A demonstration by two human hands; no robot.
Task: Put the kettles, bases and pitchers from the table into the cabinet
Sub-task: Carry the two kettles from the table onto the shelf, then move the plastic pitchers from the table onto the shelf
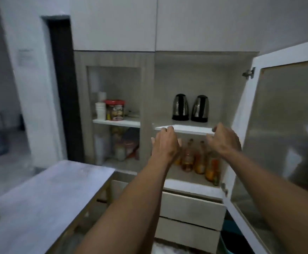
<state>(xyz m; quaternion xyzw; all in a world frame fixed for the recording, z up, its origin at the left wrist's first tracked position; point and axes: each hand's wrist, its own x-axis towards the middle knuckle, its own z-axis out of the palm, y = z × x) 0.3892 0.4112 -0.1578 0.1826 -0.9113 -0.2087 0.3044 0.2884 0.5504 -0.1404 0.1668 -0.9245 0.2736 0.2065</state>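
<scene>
Head view: two steel kettles [180,107] [200,108] stand side by side, seated on black bases, on the upper shelf [184,129] of the open right-hand cabinet, glass door [285,114] swung right. Judged step: placing done for this pair. Left hand [165,143] and right hand [223,139] hover at the shelf's front edge, fingers [168,128] loosely curled, holding nothing; contact with the edge cannot be told. Bottles [199,158] occupy the shelf below. The worktop [45,195] lies near left; next move likely calls for turning there to fetch remaining items.
</scene>
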